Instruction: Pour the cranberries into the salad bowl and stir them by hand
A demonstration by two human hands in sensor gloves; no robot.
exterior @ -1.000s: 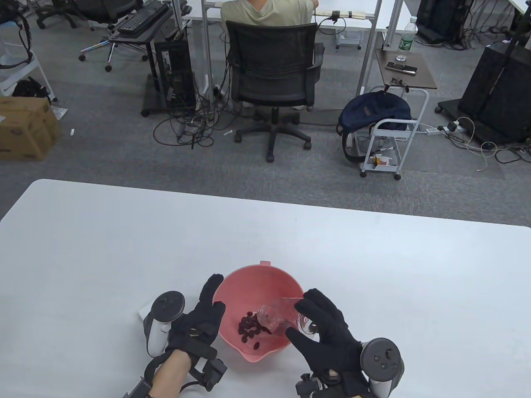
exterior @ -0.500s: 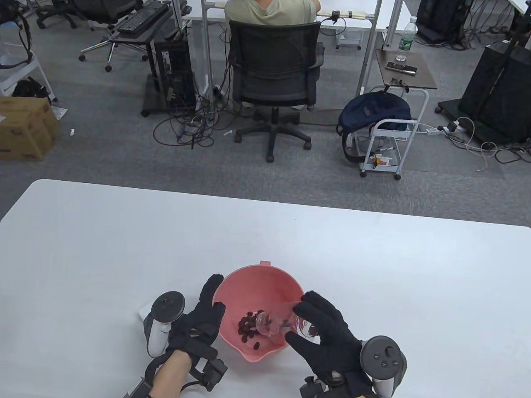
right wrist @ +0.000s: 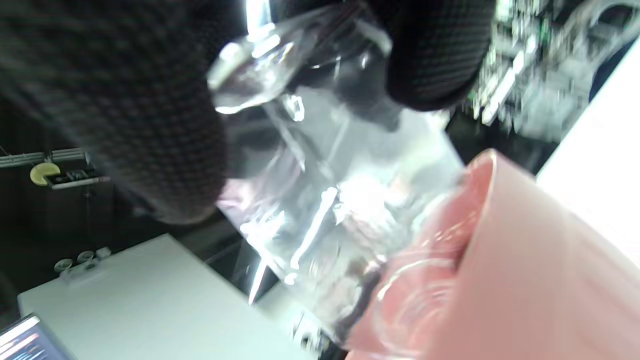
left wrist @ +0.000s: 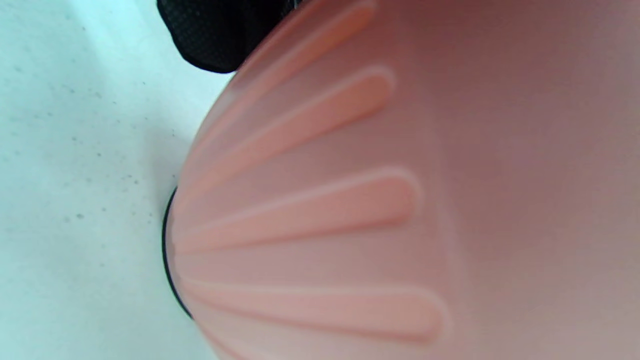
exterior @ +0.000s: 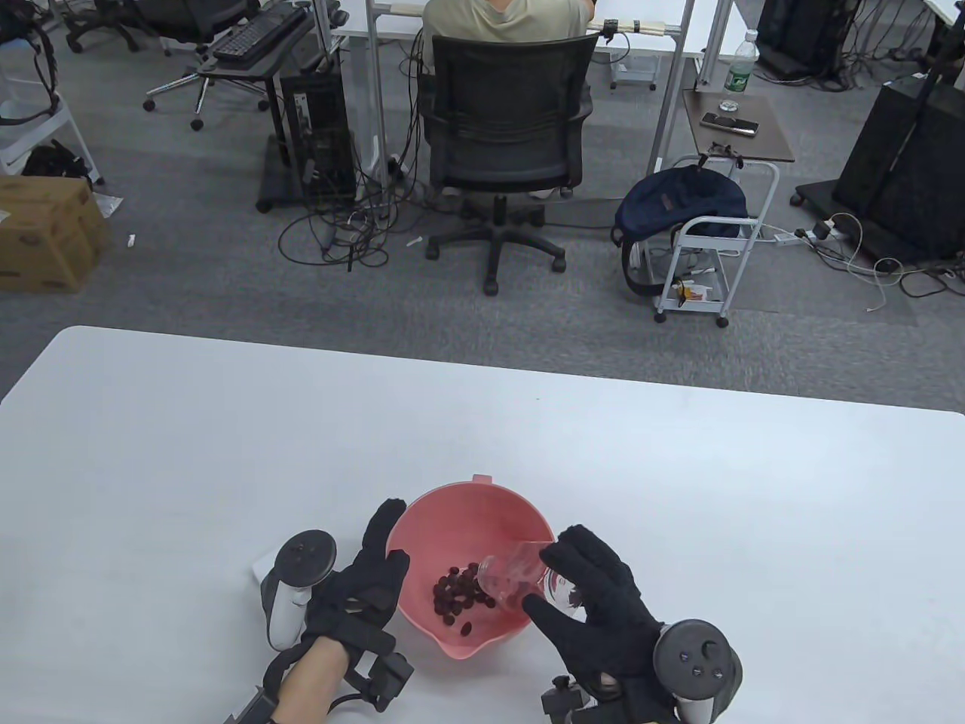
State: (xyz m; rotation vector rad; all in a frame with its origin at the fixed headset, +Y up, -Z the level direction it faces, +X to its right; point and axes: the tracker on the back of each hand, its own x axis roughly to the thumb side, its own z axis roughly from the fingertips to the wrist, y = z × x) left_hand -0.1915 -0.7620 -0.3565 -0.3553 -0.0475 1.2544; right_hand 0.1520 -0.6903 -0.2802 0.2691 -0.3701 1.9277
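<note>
A pink salad bowl (exterior: pixel 482 509) stands near the table's front edge, with dark red cranberries (exterior: pixel 456 592) heaped in its bottom. My right hand (exterior: pixel 588 603) grips a clear glass (exterior: pixel 513 577), tipped with its mouth down over the bowl's right rim. In the right wrist view the glass (right wrist: pixel 345 200) leans over the pink rim (right wrist: pixel 500 240) between my gloved fingers (right wrist: pixel 150 115). My left hand (exterior: pixel 369 581) holds the bowl's left side, fingers along the outer wall and thumb at the rim. The left wrist view is filled by the ribbed bowl wall (left wrist: pixel 350 210).
The white table (exterior: pixel 226 437) stretches wide behind and beside the bowl. Beyond its far edge, a person sits in a black office chair (exterior: pixel 505 143) with their back to me. A white cart (exterior: pixel 716 241) with a dark bag stands on the carpet.
The glass shifted slightly up and right over the rim, and more cranberries now lie in the bowl. My left hand has not moved.
</note>
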